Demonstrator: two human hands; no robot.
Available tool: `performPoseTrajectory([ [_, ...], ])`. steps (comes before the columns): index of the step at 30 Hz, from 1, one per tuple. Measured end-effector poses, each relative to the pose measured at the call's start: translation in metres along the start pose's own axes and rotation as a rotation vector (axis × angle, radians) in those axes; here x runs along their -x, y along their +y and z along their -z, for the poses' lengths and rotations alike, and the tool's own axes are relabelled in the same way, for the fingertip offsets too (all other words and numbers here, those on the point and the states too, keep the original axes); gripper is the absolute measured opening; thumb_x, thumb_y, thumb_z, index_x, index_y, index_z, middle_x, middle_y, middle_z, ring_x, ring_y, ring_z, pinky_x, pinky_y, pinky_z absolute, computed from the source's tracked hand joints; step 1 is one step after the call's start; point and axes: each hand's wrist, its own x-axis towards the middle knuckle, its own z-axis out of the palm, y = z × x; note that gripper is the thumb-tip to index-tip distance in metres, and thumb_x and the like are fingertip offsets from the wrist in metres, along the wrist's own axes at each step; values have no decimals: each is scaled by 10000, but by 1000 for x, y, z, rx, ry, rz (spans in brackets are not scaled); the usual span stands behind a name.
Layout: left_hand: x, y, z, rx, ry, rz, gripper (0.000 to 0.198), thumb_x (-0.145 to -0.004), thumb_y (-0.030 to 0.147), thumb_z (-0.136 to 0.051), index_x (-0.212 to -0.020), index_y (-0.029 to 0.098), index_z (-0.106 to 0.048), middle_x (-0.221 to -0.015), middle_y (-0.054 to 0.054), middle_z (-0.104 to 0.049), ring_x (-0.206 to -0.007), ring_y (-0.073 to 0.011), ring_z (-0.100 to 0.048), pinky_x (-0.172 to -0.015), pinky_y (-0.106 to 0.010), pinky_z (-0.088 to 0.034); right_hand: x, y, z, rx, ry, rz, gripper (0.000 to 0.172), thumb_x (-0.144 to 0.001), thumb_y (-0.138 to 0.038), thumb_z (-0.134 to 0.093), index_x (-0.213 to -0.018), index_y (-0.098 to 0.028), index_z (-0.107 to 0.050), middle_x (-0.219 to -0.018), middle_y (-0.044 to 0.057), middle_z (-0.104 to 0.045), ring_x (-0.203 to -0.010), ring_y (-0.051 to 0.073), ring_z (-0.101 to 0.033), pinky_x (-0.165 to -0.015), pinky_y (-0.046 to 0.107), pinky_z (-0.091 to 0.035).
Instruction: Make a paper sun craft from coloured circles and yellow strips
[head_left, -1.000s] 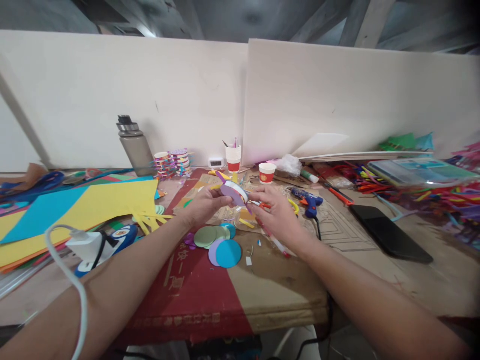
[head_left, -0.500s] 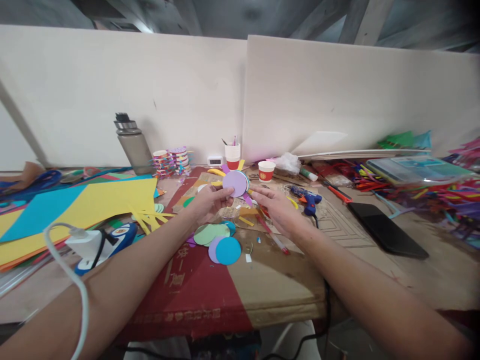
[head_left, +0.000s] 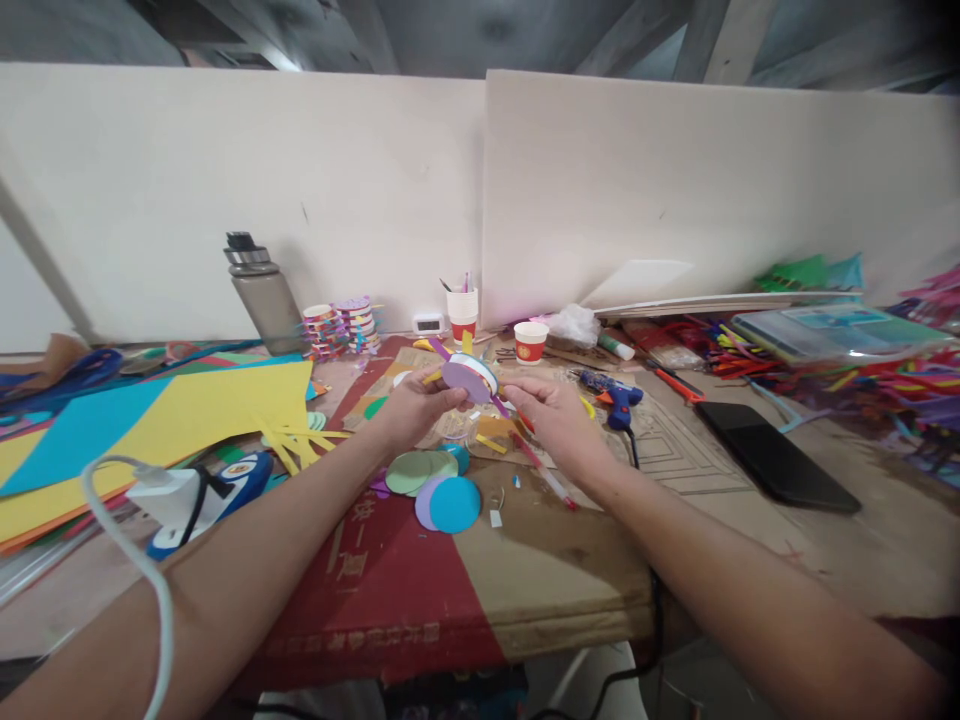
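**Held Above the Clutter, Pinched at One Edge**

Nearest, looking past a white cable (head_left: 163,610) hanging in front of the left forearm (head_left: 247,560). Leaning over red-and-brown cardboard (head_left: 551,570), with a blue circle (head_left: 454,504) lapped over a lilac one (head_left: 423,503), just beside a white scrap (head_left: 496,519). A little beyond, passing overlapping green circles (head_left: 409,474) and, to the right, a red-ended pen (head_left: 556,488). To the left, skirting a plug (head_left: 169,495) and a yellow sheet (head_left: 232,410).

Above the cardboard, with the left grip (head_left: 415,410), clasping a disc (head_left: 465,383) by its lower left rim, with the thumb in front and the fingers behind. Letting most of it lie beyond those fingertips, to their right. Holding it tilted, lilac face toward the camera, with a white layer showing on top and yellow and purple strips (head_left: 467,342) sticking out around it. With the right grip (head_left: 559,418), curling thumb and fingers nearly together at the opposite rim, next to a purple strip. Cannot tell pinch from mere touch there.

Farther right, coming to a phone (head_left: 776,455) and a glue gun (head_left: 621,403). Farther still, reaching a cup (head_left: 532,344), a small clock (head_left: 430,323), two banded stacks (head_left: 358,328) and a bottle (head_left: 264,305). Last, meeting white panels (head_left: 637,190).
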Motion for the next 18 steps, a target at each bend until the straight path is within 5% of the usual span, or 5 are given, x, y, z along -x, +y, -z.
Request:
performPoseTrajectory([
  [9,0,4,12,-241,18,-73,261,-646,268,-796,-845,165,-661,-849,-38,-723,-799,-175,-656,-804,-313,-503,8,-1,0,263,39,441,225,-910,-209,-539,-966,-242,-754,-939,52,-678,-934,184,-598,-847,343,-462],
  [13,0,8,16,-248,-91,-178,249,-694,286,-766,-888,172,-661,-960,-59,-725,-865,-183,-666,-817,-318,-509,10,-3,0,320,31,536,245,-935,-211,-508,-994,-234,-744,-935,61,-668,-931,183,-593,-843,348,-465],
  [18,4,16,13,-292,-76,-205,195,-721,276,-743,-865,169,-666,-966,-71,-725,-906,-195,-670,-792,-304,-517,12,-5,-1,347,21,578,263,-947,-220,-484,-1004,-229,-740,-937,67,-661,-926,182,-589,-833,346,-470],
])
